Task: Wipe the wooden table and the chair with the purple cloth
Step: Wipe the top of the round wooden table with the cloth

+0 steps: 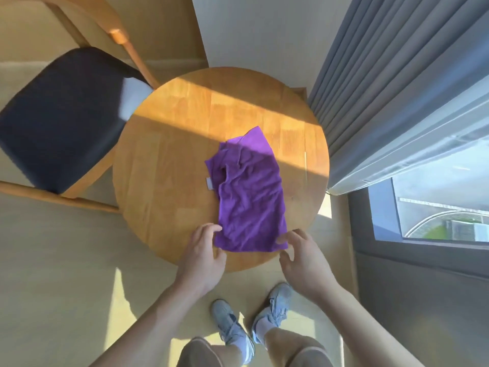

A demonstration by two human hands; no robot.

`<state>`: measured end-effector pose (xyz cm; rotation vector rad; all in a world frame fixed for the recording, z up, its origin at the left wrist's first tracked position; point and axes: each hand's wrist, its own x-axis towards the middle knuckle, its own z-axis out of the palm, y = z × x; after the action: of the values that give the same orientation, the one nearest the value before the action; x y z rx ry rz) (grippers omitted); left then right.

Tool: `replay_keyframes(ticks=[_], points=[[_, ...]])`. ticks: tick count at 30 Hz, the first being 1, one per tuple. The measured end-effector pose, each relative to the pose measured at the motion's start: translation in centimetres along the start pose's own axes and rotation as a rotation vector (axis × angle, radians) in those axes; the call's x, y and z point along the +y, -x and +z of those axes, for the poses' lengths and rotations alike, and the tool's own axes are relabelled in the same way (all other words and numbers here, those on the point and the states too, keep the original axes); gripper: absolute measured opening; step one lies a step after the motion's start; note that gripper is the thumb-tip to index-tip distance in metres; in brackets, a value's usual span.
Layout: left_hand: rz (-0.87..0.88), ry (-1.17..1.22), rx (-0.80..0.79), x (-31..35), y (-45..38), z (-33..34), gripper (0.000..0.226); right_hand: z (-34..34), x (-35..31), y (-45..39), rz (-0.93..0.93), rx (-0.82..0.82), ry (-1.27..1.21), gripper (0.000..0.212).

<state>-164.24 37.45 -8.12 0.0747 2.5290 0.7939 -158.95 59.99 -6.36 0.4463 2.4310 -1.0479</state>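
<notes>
Purple cloth (248,192) lies rumpled and spread across the round wooden table (164,165), its near hem close to the table's near edge, bare wood open along the left and far edges. Left hand (203,252) and right hand (301,255), fingers loosely spread, flank the near corners, possibly just touching. Chair (60,115) stands at the left edge.

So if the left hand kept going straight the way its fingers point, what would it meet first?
Most likely the purple cloth. The left hand points at its near left corner, fingertips at or just short of the edge; contact is unclear. The cloth lies on the wooden table.
</notes>
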Motion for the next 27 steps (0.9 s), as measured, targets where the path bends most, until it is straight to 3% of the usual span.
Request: replay_keyframes(ticks=[4, 7, 11, 15, 21, 27], points=[[0.130, -0.152, 0.186, -3.1, -7.1, -0.3, 0.054, 1.2, -2.5, -9.0, -0.154, 0.192, 0.027, 0.042], [0.168, -0.320, 0.194, -6.3, -11.5, -1.2, 0.063, 2.8, -5.6, -16.3, -0.244, 0.276, 0.169, 0.065], [0.319, -0.468, 0.194, -8.9, -13.8, -1.4, 0.065, 5.6, -8.0, -23.1, -0.190, 0.328, 0.457, 0.081], [0.373, -0.402, 0.261, -10.0, -14.4, -1.0, 0.063, 7.8, -8.4, -25.1, -0.314, 0.386, 0.571, 0.077], [0.387, -0.393, 0.315, -10.3, -14.7, -0.6, 0.063, 6.7, -7.8, -26.2, -0.606, 0.308, 0.571, 0.082], [0.378, -0.384, 0.367, -8.7, -17.8, -1.0, 0.064, 5.5, -5.6, -25.6, -0.715, 0.310, 0.647, 0.087]])
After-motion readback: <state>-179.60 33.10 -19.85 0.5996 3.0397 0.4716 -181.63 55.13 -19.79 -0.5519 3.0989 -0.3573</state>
